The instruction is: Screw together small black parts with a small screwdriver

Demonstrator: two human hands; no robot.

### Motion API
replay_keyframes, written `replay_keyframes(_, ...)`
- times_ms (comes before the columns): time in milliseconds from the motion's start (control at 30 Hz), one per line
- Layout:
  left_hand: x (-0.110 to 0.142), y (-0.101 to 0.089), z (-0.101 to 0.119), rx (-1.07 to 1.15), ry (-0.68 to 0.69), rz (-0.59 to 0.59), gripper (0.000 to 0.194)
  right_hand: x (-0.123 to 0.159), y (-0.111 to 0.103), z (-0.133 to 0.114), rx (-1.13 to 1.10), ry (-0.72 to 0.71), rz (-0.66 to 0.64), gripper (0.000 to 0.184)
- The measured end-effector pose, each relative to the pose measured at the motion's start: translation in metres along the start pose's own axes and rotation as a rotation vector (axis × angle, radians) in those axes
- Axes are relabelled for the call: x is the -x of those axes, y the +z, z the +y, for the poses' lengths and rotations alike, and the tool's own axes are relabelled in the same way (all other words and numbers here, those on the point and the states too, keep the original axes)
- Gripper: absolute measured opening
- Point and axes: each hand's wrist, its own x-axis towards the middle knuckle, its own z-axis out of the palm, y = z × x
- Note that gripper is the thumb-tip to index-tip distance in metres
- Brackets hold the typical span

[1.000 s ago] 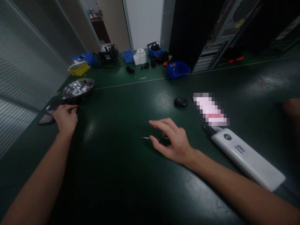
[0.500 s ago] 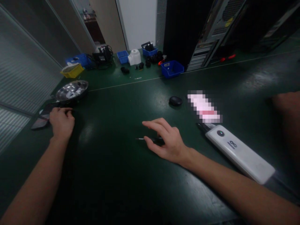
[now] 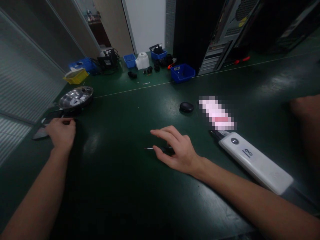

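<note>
At the left side, my left hand (image 3: 61,131) has thumb and fingertips pressed together beside a dark flat phone-like item (image 3: 41,133); whatever is in the pinch is too dark to make out. A metal bowl (image 3: 76,98) with small white pieces in it stands just beyond that hand. My right hand (image 3: 177,148) rests at the middle of the table, thumb and index finger spread apart. Beneath its palm is a thin tool (image 3: 149,148) with a metal shaft and a dark handle, apparently a screwdriver. The curled fingers hide part of the handle.
A black computer mouse (image 3: 186,107), a blurred-out pink item (image 3: 217,113) and a white power strip (image 3: 257,163) marked 18 lie to the right. Bins, including a blue bin (image 3: 182,74) and a yellow bin (image 3: 76,76), line the back. Another person's arm (image 3: 307,116) is at far right.
My left hand has shifted slightly left and down, and its thumb and fingers have come together. My right hand and the tool under it stay put.
</note>
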Motion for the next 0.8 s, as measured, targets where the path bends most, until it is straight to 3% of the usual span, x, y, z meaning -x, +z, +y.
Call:
replay_keyframes(200, 0.0011, -0.0049, 0.0032, 0.044, -0.074, -0.023, 0.034, -0.0001, -0.0001, 0.0005, -0.01, 0.007, -0.004, 0.046)
replay_keyframes(467, 0.0041, -0.0067, 0.0049, -0.072, -0.208, -0.061, 0.041, 0.0002, -0.0007, 0.0019, -0.011, 0.025, -0.014, 0.047)
replay_keyframes(800, 0.0036, -0.0088, 0.0058, -0.064, -0.286, -0.017, 0.04, -0.0013, -0.0034, -0.0006, 0.011, 0.037, -0.03, 0.045)
